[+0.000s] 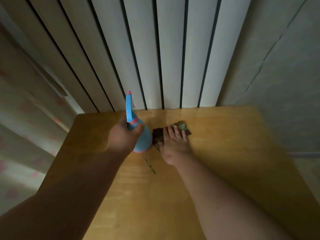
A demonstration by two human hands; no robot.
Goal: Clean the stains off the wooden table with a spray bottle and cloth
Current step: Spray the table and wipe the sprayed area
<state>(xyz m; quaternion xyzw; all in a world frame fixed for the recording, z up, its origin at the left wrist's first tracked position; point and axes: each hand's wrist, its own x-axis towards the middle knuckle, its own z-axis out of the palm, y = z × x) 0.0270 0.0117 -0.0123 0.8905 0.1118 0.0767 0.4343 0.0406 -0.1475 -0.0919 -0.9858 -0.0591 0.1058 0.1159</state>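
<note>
A blue spray bottle [142, 135] with pink trim stands on the wooden table [225, 153]. My left hand [123, 135] grips it round the neck. Just right of the bottle lies a dark brown cloth [158, 135] with green smears. My right hand [174, 144] presses flat on the cloth with straight fingers. A short line of green stain marks [150, 167] runs on the tabletop just in front of the bottle, between my two forearms.
A wall of white panels with dark vertical gaps [155, 58] rises right behind the table's far edge. A plain wall [285, 84] stands at the right. A light floor with pink marks [20, 161] lies at the left.
</note>
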